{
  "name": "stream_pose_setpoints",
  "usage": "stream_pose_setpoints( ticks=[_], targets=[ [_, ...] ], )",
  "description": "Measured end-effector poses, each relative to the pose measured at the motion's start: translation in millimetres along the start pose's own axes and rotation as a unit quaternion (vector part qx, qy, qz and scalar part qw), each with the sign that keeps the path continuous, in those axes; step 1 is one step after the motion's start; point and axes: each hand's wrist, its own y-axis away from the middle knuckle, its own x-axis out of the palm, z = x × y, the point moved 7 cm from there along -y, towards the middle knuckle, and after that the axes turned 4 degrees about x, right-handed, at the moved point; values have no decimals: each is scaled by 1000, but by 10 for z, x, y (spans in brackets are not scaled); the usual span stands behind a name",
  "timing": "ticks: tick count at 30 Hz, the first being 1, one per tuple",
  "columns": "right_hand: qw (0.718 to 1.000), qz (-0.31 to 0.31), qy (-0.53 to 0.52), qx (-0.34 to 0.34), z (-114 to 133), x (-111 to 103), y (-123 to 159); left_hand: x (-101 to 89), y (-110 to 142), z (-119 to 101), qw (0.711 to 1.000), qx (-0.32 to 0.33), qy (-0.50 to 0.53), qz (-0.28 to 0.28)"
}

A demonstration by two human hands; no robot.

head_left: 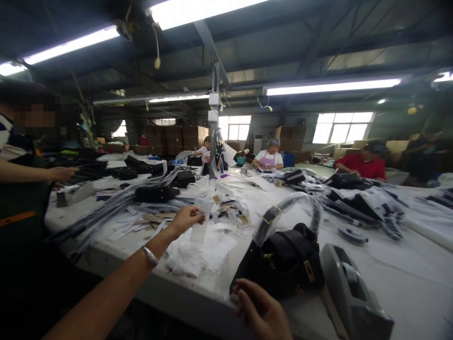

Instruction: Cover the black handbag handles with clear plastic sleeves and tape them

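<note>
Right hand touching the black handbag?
Cannot tell. In the head view, the right hand overlaps the near edge of the black handbag; neither contact nor gap shows plainly.

Thin white paper strip (200, 225) held up by left hand (184, 219), hanging down over pile of white paper; black handbag (283, 259) stands upright near tabletop (406, 278) edge, gold clasp on front, handle wrapped in clear plastic; right hand (264, 311) just beside bag.

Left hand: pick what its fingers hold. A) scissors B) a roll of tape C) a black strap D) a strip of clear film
D: the left hand pinches a pale, see-through strip of clear film that hangs down from its fingers over the white sheets on the table.
</note>
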Motion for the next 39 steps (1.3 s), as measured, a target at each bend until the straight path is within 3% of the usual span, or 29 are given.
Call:
stream_pose_setpoints(
  ticks=[5,9,13,16,19,22,24,28,31,34,35,37,39],
  targets=[
    [999,48,-1,-7,121,303,-269,89,66,-68,993,-16,102,-48],
    [997,35,-61,-44,130,639,-587,201,140,-26,983,-39,166,-64],
    [993,60,-93,44,-244,1059,-1050,234,245,34,971,-58,222,-74],
    [990,75,-84,88,-554,1230,-1243,109,296,87,955,-72,262,-117],
    [991,53,-82,90,-705,1189,-1216,-95,363,119,930,-75,305,-188],
    [992,31,-103,62,-648,1083,-1026,-174,517,129,903,-71,344,-247],
    [989,37,-133,52,-562,1047,-871,-83,679,140,889,-71,364,-270],
    [977,16,-196,85,-488,910,-626,303,1088,246,874,-103,384,-280],
    [984,-18,-159,81,-439,667,-479,417,1373,344,893,-121,327,-285],
    [1000,-8,-18,15,-274,462,-303,216,1585,170,944,-14,66,-324],
    [999,6,39,-11,-209,434,-238,211,1621,55,953,37,-27,-299],
    [992,39,114,-48,-104,421,-117,375,1644,-89,973,97,-132,-164],
    [987,61,135,-67,-48,410,-26,630,1678,-84,988,75,-136,-8]
  ],
)
